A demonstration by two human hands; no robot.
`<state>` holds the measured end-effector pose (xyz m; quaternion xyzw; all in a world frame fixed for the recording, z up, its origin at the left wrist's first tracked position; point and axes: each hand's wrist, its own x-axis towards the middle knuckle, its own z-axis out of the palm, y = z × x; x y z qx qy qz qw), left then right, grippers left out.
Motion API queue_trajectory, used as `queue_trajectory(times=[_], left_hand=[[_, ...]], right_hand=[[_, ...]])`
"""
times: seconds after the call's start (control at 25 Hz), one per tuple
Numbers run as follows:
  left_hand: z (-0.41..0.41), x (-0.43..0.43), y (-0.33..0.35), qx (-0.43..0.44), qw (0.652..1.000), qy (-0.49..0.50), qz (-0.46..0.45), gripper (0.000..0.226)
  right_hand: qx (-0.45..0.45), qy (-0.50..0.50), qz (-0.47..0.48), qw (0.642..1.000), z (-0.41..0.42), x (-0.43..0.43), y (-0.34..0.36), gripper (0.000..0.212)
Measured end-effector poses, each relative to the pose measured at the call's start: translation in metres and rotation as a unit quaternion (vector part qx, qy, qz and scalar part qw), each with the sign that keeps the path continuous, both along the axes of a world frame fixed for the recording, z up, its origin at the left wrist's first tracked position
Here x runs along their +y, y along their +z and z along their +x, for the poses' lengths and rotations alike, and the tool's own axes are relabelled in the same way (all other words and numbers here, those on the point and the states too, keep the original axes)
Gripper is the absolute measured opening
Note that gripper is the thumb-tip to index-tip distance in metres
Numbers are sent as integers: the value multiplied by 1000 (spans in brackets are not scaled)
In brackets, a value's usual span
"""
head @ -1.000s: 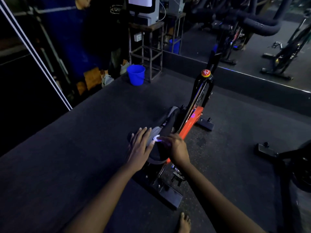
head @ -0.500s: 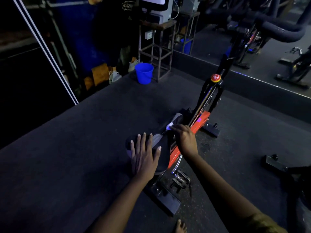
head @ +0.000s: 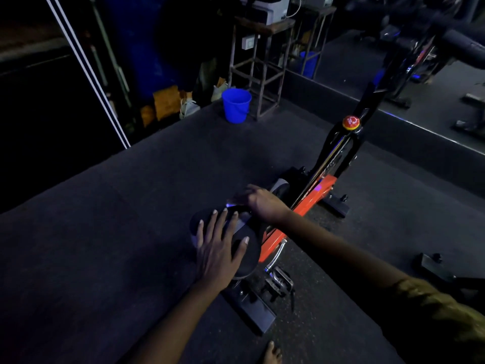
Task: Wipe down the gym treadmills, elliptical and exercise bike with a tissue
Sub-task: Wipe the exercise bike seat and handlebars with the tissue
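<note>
Tissue [head: 232, 205]: pale scrap on the nose of the saddle [head: 249, 258], at 12 o'clock from the left hand [head: 219, 248], under the right hand [head: 262, 203].
Right grip: blurred; pinching or merely pressing the tissue, cannot tell.
Left grip: released, flat, fingers spread, steadying the saddle.
Exercise bike [head: 316, 194]: saddle wipe under way; orange frame, red knob [head: 351, 122] and pedal [head: 278, 281] at 5 o'clock judged still to do.
Left over: treadmills and elliptical, neither in view; more bikes [head: 409, 48] at 2 o'clock.
</note>
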<state>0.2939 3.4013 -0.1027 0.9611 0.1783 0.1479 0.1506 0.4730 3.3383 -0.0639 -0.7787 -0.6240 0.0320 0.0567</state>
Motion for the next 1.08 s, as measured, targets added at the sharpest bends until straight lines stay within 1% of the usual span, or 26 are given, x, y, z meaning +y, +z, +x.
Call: queue_trajectory(times=[0.12, 0.24, 0.32, 0.4, 0.44, 0.48, 0.56, 0.64, 0.68, 0.72, 0.8, 0.88, 0.92, 0.96, 1.04, 1.08], left_hand=[[-2, 2, 1, -8, 1000, -23, 4, 60], [13, 3, 8, -12, 998, -53, 4, 60], [30, 2, 11, 5, 997, -75, 10, 66], [40, 1, 11, 26, 995, -91, 20, 71], [41, 0, 10, 32, 995, -93, 27, 71], [42, 0, 10, 35, 995, -91, 30, 71], [41, -1, 10, 33, 995, -87, 26, 69], [41, -2, 12, 27, 996, -81, 26, 69], [41, -2, 14, 29, 996, -80, 25, 69], [41, -1, 14, 31, 996, -80, 24, 69], [40, -2, 14, 38, 996, -79, 25, 69], [39, -1, 14, 39, 996, -76, 34, 63], [38, 0, 13, 41, 996, -71, 41, 60], [36, 2, 12, 43, 996, -63, 49, 59], [29, 5, 11, 58, 996, -45, 53, 62], [25, 7, 11, 67, 996, -40, 52, 63]], right_hand=[[-29, 25, 80, 996, 28, -26, 4, 41], [-66, 19, 88, 994, 56, -39, 7, 40], [-46, -25, 74, 996, 74, -44, 5, 34], [-34, -96, 105, 989, 82, -54, -1, 25], [-18, -133, 125, 983, 80, -61, -3, 26], [13, -178, 146, 973, 73, -66, -5, 31], [66, -255, 211, 941, 52, -71, -8, 38], [104, -310, 274, 904, 25, -68, -15, 38], [124, -344, 292, 884, 10, -66, -15, 37], [125, -366, 304, 871, -6, -64, -17, 35], [102, -365, 316, 870, -34, -63, -21, 35], [158, -383, 314, 854, -59, -62, -19, 32], [179, -382, 301, 855, -71, -63, -19, 31], [163, -369, 295, 866, -82, -62, -18, 30], [108, -314, 262, 906, -98, -66, -18, 29], [79, -287, 271, 915, -95, -69, -15, 30]])
